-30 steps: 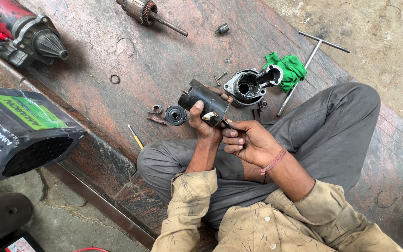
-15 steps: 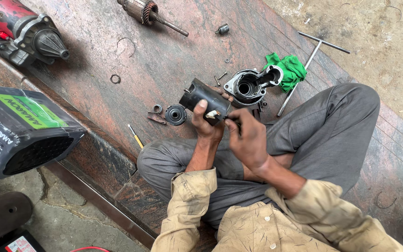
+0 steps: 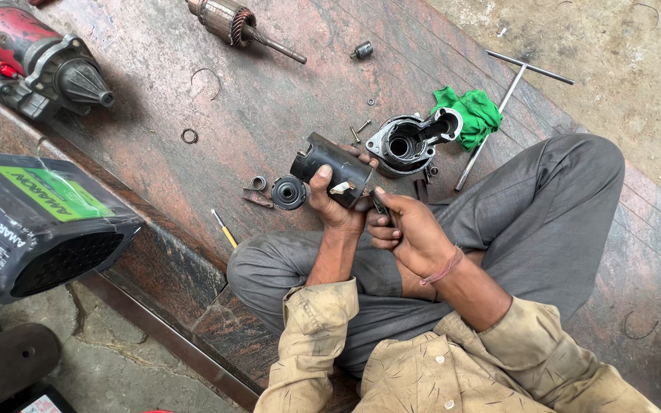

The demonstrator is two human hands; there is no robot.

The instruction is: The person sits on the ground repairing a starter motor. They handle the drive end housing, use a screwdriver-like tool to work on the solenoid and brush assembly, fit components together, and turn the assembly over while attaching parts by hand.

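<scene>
My left hand (image 3: pixel 332 200) grips a black cylindrical motor housing (image 3: pixel 329 161), held above my lap with its open end facing left. My right hand (image 3: pixel 407 232) is closed around a small dark tool (image 3: pixel 379 203) whose tip meets the housing's near end. A grey cast metal end housing (image 3: pixel 407 141) lies just beyond my hands, beside a green rag (image 3: pixel 470 112). A small black round cap (image 3: pixel 288 191) and a ring (image 3: pixel 258 183) sit on the slab left of my left hand.
A wound armature (image 3: pixel 232 21) lies at the top, a red and grey starter motor (image 3: pixel 36 57) at top left. A black battery (image 3: pixel 36 222) stands at left. A T-handle wrench (image 3: pixel 508 90), small screws, a circlip (image 3: pixel 189 136) and a yellow-handled screwdriver (image 3: pixel 223 229) lie around.
My right hand has moved from open, palm up beside the housing, to closed on the small tool pressed against the housing's end. My left hand keeps holding the housing.
</scene>
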